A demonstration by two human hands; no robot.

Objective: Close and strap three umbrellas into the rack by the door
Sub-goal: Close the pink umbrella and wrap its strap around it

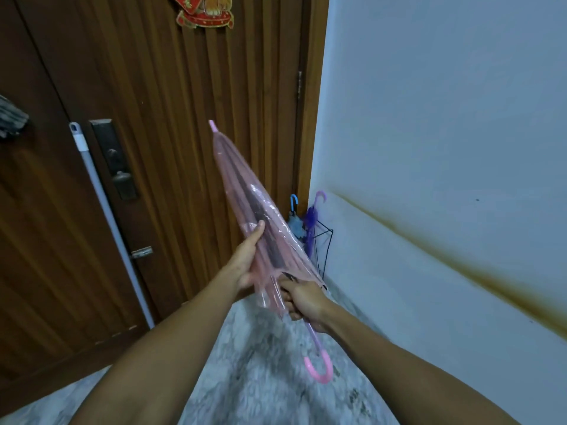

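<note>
1. Pink, see-through plastic: a folded pink umbrella [245, 216] is held slantwise in front of a wooden door [153, 118], its tip up toward the door and its hooked handle down near the person, above the marbled floor [260, 363].
2. The left hand [245, 259] cups the canopy from the side, thumb laid along the film; the right hand [302, 299] is clenched round the shaft where the canopy's loose hem ends.
3. In the corner by the door a wire rack [325, 240] already holds a blue-handled umbrella [294, 216] and a purple umbrella [313, 222], so this looks like the last of the three.
4. The canopy appears thin, slick and limp, likely to slide and balloon unless gathered; the ribs look slender and easily bent.
5. The whole thing seems light, so the firm hold belongs on the stiff shaft or hook, with the other hand wrapping the film snugly before any strap is fastened. No strap can be made out here.
</note>
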